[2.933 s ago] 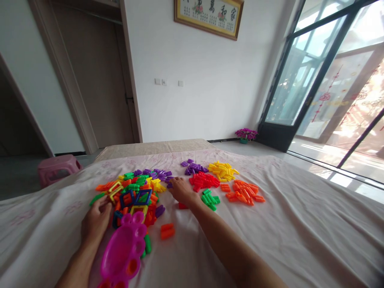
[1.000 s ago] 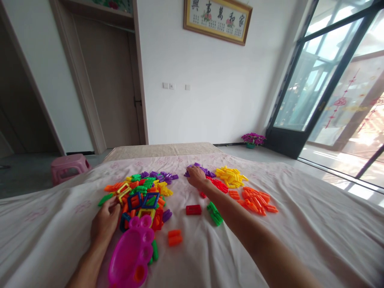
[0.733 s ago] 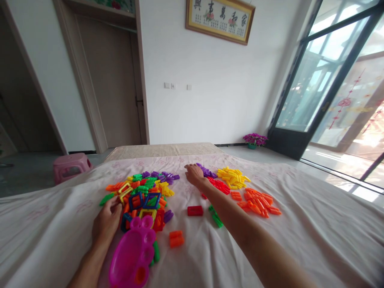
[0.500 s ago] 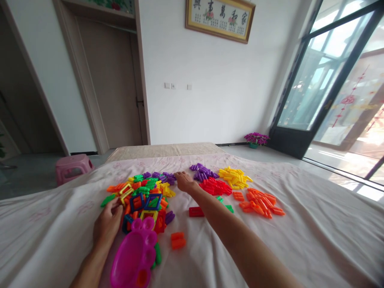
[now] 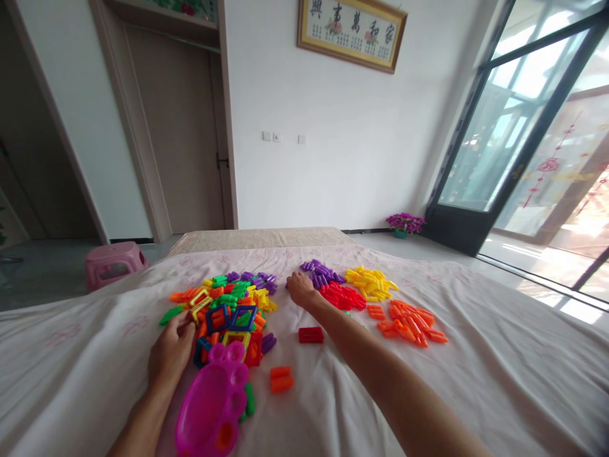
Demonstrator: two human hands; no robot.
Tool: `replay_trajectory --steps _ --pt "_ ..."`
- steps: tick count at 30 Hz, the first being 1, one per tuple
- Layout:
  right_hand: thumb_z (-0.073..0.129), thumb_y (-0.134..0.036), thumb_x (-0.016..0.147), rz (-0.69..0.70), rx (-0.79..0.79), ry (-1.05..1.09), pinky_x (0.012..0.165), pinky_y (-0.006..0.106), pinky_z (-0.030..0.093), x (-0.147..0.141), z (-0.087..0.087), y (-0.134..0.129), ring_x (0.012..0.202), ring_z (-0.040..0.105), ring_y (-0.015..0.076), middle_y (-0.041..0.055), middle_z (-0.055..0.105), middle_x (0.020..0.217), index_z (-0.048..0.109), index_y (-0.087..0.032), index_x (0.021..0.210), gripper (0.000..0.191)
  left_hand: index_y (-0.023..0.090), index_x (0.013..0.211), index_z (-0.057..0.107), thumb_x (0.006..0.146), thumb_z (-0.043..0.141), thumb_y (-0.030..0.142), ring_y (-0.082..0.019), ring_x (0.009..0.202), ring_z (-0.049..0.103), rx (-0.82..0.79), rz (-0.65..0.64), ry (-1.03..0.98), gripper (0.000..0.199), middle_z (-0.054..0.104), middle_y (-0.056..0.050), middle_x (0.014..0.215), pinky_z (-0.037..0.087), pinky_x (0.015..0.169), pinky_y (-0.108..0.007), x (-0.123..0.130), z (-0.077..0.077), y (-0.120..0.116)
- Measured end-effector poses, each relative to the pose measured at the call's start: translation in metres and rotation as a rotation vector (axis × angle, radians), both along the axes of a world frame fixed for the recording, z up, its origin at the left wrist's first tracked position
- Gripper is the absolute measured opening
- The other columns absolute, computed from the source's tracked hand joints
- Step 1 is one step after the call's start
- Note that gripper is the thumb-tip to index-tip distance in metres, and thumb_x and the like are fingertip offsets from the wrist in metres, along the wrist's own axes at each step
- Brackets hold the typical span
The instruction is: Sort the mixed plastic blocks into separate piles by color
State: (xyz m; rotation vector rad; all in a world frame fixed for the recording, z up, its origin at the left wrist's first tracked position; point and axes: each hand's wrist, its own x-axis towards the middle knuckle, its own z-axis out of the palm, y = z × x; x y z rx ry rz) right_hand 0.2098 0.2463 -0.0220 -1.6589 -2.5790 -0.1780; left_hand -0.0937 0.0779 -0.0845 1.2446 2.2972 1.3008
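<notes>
My right hand (image 5: 301, 289) is closed just left of the purple toy building pieces (image 5: 320, 274), with a bit of purple showing at its fingertips. At the left edge of a mixed heap of plastic building pieces (image 5: 233, 301) is my left hand (image 5: 172, 343). Its fingers are curled close to a yellow square frame (image 5: 200, 307); what they hold, if anything, is hidden. Blue square frames (image 5: 243, 318) lie on the heap. A pink paw-shaped tray (image 5: 205, 406) rests in front of it, with an orange piece (image 5: 225, 436) in one small hollow.
Red (image 5: 341, 296), yellow (image 5: 371, 282) and orange pieces (image 5: 413, 322) lie in separate piles on the right. A red block (image 5: 311, 335) and a pair of orange pieces (image 5: 281, 379) lie mid-sheet (image 5: 499, 355). A pink stool (image 5: 115, 263) stands at the left.
My right hand has moved a little to the right, from beside the mixed heap's purple pieces toward the separate purple pile. My left hand has hardly moved.
</notes>
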Motion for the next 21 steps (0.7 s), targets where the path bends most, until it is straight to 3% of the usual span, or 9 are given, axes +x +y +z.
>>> replay_trajectory --steps 6,11,15,18,21 --pt "0.046 -0.005 0.091 -0.155 0.119 0.108 0.097 0.038 0.041 0.008 0.019 0.005 0.124 0.051 0.0278 0.0187 0.059 0.133 0.063 -0.014 0.127 0.04 0.021 0.13 0.062 0.088 0.049 0.044 -0.027 0.114 0.068 0.001 -0.01 -0.028 0.05 0.074 -0.01 0.122 0.05 0.099 -0.037 -0.001 -0.002 0.001" --pt "0.054 -0.029 0.096 -0.092 -0.009 0.167 0.087 0.031 0.045 -0.026 0.005 -0.004 0.114 0.061 0.0248 0.012 0.07 0.119 0.071 -0.02 0.115 0.027 0.021 0.13 0.062 0.087 0.05 0.043 -0.028 0.115 0.067 -0.005 -0.011 -0.036 0.05 0.073 -0.01 0.123 0.049 0.1 -0.038 -0.001 -0.001 0.001" --pt "0.058 -0.034 0.093 -0.108 -0.071 0.202 0.081 0.029 0.046 -0.045 -0.006 -0.01 0.108 0.065 0.0255 0.0131 0.072 0.116 0.074 -0.018 0.108 0.027 0.021 0.13 0.063 0.087 0.05 0.043 -0.027 0.113 0.068 0.005 -0.014 -0.03 0.049 0.073 -0.01 0.124 0.051 0.097 -0.036 -0.001 -0.002 0.002" --pt "0.054 -0.032 0.095 -0.138 -0.077 0.224 0.08 0.03 0.047 -0.036 0.002 -0.006 0.105 0.067 0.0253 0.0144 0.072 0.115 0.073 -0.017 0.109 0.028 0.021 0.13 0.063 0.087 0.05 0.042 -0.026 0.112 0.069 0.007 -0.014 -0.02 0.049 0.074 -0.009 0.124 0.051 0.096 -0.035 -0.002 -0.005 0.003" --pt "0.049 -0.027 0.097 -0.237 0.047 0.268 0.084 0.032 0.046 -0.013 0.02 -0.002 0.109 0.065 0.0263 0.0163 0.069 0.12 0.07 -0.015 0.117 0.031 0.022 0.131 0.063 0.088 0.05 0.043 -0.026 0.11 0.07 -0.003 -0.011 -0.017 0.05 0.074 -0.009 0.122 0.052 0.096 -0.035 -0.003 -0.006 0.004"
